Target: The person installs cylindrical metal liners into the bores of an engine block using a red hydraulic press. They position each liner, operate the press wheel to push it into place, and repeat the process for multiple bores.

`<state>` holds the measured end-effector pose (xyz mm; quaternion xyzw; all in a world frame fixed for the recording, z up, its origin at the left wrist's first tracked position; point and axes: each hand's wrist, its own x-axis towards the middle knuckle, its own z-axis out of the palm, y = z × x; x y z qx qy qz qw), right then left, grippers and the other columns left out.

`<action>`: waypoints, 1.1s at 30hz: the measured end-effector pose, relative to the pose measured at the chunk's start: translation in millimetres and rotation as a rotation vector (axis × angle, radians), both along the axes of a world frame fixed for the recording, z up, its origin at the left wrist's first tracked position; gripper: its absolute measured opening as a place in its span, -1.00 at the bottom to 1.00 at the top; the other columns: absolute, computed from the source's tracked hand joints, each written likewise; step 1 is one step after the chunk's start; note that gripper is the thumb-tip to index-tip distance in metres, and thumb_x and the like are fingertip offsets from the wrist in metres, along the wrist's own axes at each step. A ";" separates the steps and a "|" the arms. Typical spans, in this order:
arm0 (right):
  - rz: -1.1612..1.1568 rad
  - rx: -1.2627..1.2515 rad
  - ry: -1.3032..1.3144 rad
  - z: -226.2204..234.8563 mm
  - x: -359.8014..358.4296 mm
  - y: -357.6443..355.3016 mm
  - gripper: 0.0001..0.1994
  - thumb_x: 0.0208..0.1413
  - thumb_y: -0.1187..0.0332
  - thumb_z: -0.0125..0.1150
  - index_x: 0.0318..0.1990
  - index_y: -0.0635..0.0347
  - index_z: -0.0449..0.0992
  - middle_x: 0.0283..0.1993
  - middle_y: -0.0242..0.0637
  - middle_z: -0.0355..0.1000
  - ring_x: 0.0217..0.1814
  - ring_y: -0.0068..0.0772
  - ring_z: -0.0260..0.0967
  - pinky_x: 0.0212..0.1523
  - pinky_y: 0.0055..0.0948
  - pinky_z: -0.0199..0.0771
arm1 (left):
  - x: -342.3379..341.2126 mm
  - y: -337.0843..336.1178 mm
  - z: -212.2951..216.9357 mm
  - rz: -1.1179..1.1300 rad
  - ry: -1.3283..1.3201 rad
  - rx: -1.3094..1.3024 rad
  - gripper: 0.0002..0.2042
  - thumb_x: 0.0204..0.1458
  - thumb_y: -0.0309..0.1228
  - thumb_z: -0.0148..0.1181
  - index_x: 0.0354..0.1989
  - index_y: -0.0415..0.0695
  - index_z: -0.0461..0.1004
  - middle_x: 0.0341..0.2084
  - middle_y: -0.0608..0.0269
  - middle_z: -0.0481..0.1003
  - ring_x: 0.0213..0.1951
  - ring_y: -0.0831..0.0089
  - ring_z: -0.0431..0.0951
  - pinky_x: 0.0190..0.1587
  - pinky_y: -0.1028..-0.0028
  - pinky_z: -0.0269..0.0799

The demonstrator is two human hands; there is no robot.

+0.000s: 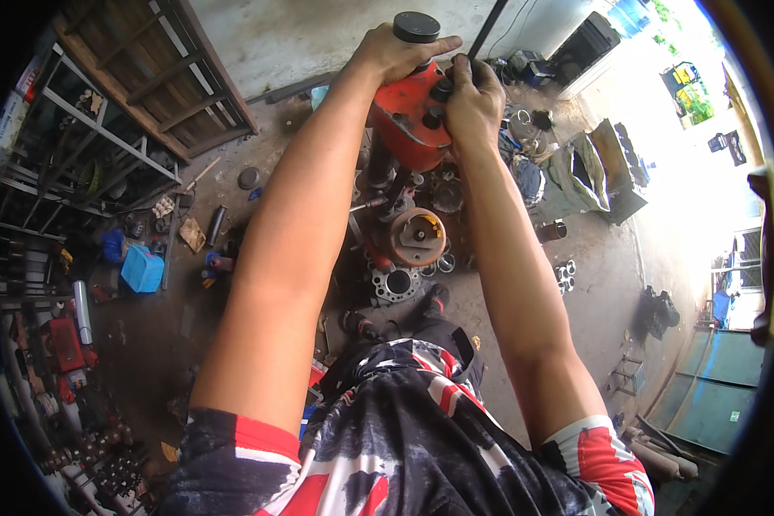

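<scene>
Up high before me stands a red machine head (411, 120) with several black knobs on it. Around the neck just beneath its round black cap (416, 27), my left hand (393, 56) is closed, one finger stretching out to the right. My right hand (476, 101) grips the lower end of a long black lever (488, 30) at the head's right side; its fingertips are partly hidden. Below the head is a round brownish disc (415, 249) with a yellow mark. Lower still lies a metal flange (396, 285) with a large round bore, close to my feet.
Metal rings (565, 275) and other parts lie on the floor around the machine. At left are a blue container (143, 269), a wooden frame (150, 77) and crowded shelves. An open sack (580, 175) sits at right, with a black bag (658, 311) nearer.
</scene>
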<state>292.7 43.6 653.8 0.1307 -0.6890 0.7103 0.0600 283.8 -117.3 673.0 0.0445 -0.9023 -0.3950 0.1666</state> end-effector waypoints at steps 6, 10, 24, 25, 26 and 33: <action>-0.131 0.000 0.032 -2.6 13.2 2.9 -0.67 0.37 0.25 0.15 -0.07 0.43 0.59 -0.29 -0.11 0.61 -0.27 -0.35 0.55 -0.20 -0.32 0.53 | -12.4 0.2 -15.0 -0.170 0.112 0.097 -0.33 -0.10 0.32 0.38 -0.44 -0.20 0.57 -0.50 0.22 0.58 -0.37 0.41 0.53 -0.23 0.39 0.46; -0.251 0.183 0.138 6.4 19.0 4.1 -0.68 0.37 0.24 0.13 -0.08 0.40 0.60 -0.29 -0.05 0.61 -0.24 -0.25 0.58 -0.18 -0.26 0.54 | -9.3 5.2 -7.0 -0.092 -0.241 0.141 -0.37 -0.09 0.31 0.39 -0.43 -0.16 0.56 -0.49 0.30 0.55 -0.35 0.50 0.51 -0.21 0.42 0.47; -0.207 0.038 0.179 -3.6 9.2 0.5 -0.73 0.34 0.31 0.21 -0.09 0.43 0.61 -0.37 -0.23 0.60 -0.39 -0.52 0.51 -0.33 -0.45 0.50 | -0.6 8.9 4.1 -0.057 -0.070 0.064 -0.42 0.01 0.22 0.35 -0.59 -0.10 0.44 -0.63 0.45 0.38 -0.50 0.55 0.33 -0.39 0.35 0.31; -0.196 0.039 0.174 -4.3 10.1 0.9 -0.74 0.31 0.32 0.21 -0.12 0.40 0.62 -0.36 -0.07 0.59 -0.37 -0.27 0.53 -0.28 -0.31 0.49 | -0.2 10.2 8.1 -0.085 -0.101 0.120 -0.44 0.02 0.21 0.36 -0.60 -0.08 0.42 -0.62 0.47 0.35 -0.50 0.54 0.30 -0.40 0.37 0.27; -0.207 0.047 0.133 -4.3 9.3 -0.1 -0.76 0.29 0.32 0.21 -0.16 0.37 0.63 -0.36 0.09 0.59 -0.36 -0.03 0.55 -0.24 -0.17 0.49 | 3.5 13.0 7.6 -0.092 -0.102 0.093 -0.44 0.01 0.20 0.36 -0.60 -0.08 0.41 -0.62 0.47 0.34 -0.49 0.54 0.29 -0.39 0.37 0.27; -0.135 -0.115 0.111 -5.8 10.2 -6.0 -0.80 0.22 0.35 0.25 -0.13 0.31 0.64 -0.20 0.01 0.56 -0.15 -0.02 0.51 -0.02 -0.13 0.42 | 0.0 -8.6 -0.5 -0.117 -0.159 0.073 -0.57 0.22 0.01 0.22 -0.11 -0.16 0.61 -0.22 0.34 0.53 -0.13 0.53 0.47 0.01 0.44 0.39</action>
